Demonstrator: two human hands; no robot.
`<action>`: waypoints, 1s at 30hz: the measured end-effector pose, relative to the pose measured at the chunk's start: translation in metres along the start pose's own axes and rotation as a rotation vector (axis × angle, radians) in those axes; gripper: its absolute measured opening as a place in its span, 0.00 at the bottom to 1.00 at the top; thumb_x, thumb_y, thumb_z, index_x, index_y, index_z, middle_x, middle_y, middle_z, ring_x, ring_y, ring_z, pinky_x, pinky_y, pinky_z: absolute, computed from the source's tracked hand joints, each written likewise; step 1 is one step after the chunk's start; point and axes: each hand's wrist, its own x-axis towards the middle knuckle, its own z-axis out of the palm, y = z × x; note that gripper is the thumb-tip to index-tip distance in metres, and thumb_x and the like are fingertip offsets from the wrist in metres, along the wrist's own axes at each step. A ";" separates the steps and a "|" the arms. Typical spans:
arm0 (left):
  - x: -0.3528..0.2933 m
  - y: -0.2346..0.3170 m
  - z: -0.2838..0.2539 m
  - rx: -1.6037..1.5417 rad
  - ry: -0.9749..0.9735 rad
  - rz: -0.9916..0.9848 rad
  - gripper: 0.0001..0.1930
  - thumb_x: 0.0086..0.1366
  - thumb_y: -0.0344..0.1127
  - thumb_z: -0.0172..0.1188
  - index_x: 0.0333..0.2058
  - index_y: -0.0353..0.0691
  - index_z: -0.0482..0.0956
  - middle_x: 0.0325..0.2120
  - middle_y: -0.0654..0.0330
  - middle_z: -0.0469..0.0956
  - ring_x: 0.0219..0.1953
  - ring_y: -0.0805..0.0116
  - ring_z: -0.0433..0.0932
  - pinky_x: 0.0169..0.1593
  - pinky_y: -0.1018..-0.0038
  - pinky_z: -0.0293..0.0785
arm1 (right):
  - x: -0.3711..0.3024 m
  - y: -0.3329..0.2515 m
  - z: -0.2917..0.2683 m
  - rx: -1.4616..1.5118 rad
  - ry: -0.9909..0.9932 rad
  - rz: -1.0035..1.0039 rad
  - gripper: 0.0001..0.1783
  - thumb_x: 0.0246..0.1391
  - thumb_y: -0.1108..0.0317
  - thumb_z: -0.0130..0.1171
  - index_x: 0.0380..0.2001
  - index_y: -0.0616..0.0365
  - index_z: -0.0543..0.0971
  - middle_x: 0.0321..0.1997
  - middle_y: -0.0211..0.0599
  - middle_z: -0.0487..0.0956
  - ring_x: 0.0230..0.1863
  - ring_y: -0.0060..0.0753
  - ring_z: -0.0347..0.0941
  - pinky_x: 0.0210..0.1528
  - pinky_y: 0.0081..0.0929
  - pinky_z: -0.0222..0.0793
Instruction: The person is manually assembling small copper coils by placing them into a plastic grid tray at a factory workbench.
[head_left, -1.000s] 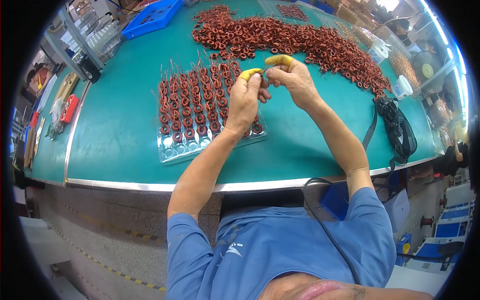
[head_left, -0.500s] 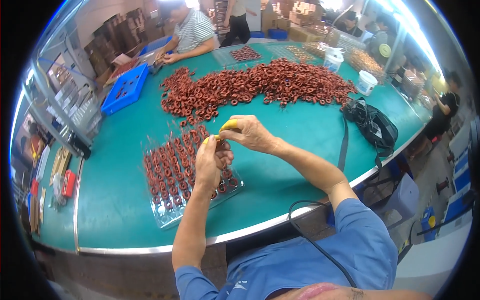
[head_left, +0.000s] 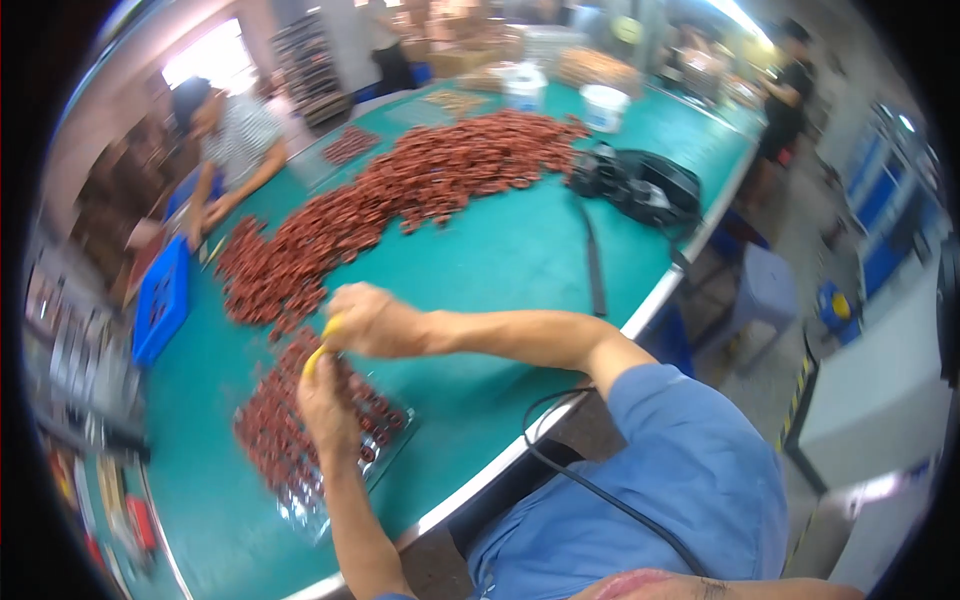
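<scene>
My left hand [head_left: 328, 405] and my right hand [head_left: 378, 322] meet fingertip to fingertip above a clear plastic tray [head_left: 308, 515]. Yellow covers sit on some of the fingers. Both hands are closed in a pinch; blur and the fingers hide whatever is between them. Rows of small red-brown ring coils [head_left: 268, 425] with thin wire leads fill much of the tray, partly behind my left hand and forearm. Beyond my hands, a long heap of the same ring coils [head_left: 400, 185] spreads over the green table [head_left: 480, 260].
A blue tray [head_left: 160, 305] lies at the left, near a seated person in a striped shirt [head_left: 245, 140]. Two white buckets [head_left: 604, 108] stand at the far side. On the right is a black bag [head_left: 645, 190] with its strap. A stool [head_left: 760, 290] stands beyond the table edge.
The view has turned, so the table and the heap appear tilted and the picture is more blurred. My hands stay together above the tray, the right one now more tightly curled.
</scene>
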 end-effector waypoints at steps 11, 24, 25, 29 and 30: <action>0.004 -0.014 -0.019 -0.246 -0.049 -0.129 0.14 0.69 0.44 0.52 0.45 0.40 0.74 0.33 0.67 0.74 0.27 0.81 0.68 0.27 0.86 0.63 | 0.000 -0.007 0.005 0.058 0.158 -0.073 0.06 0.34 0.63 0.60 0.14 0.51 0.75 0.28 0.30 0.70 0.38 0.36 0.66 0.41 0.36 0.62; -0.002 -0.004 -0.011 -0.036 0.086 0.004 0.12 0.70 0.40 0.51 0.41 0.36 0.72 0.29 0.65 0.71 0.23 0.81 0.65 0.23 0.85 0.59 | 0.005 -0.018 0.008 0.864 -0.045 0.804 0.10 0.46 0.67 0.60 0.23 0.66 0.80 0.32 0.36 0.78 0.32 0.30 0.74 0.33 0.29 0.70; -0.003 -0.003 -0.010 -0.032 0.094 0.007 0.12 0.70 0.40 0.51 0.41 0.36 0.72 0.29 0.65 0.71 0.23 0.81 0.65 0.23 0.85 0.59 | 0.005 -0.017 0.014 1.013 -0.046 0.907 0.10 0.46 0.67 0.60 0.24 0.66 0.80 0.31 0.37 0.78 0.32 0.29 0.75 0.34 0.29 0.70; -0.003 0.002 0.006 0.031 0.188 0.019 0.10 0.67 0.38 0.53 0.37 0.37 0.73 0.24 0.67 0.68 0.19 0.82 0.63 0.20 0.86 0.55 | -0.006 -0.008 0.034 1.563 0.062 1.134 0.08 0.51 0.70 0.60 0.28 0.66 0.80 0.31 0.37 0.80 0.35 0.28 0.75 0.41 0.26 0.70; -0.001 0.001 0.006 -0.003 0.185 0.011 0.09 0.68 0.38 0.53 0.37 0.37 0.72 0.24 0.67 0.68 0.19 0.82 0.62 0.19 0.86 0.55 | -0.007 -0.003 0.035 1.597 0.025 1.172 0.08 0.54 0.70 0.59 0.30 0.66 0.79 0.31 0.36 0.80 0.34 0.28 0.75 0.43 0.26 0.70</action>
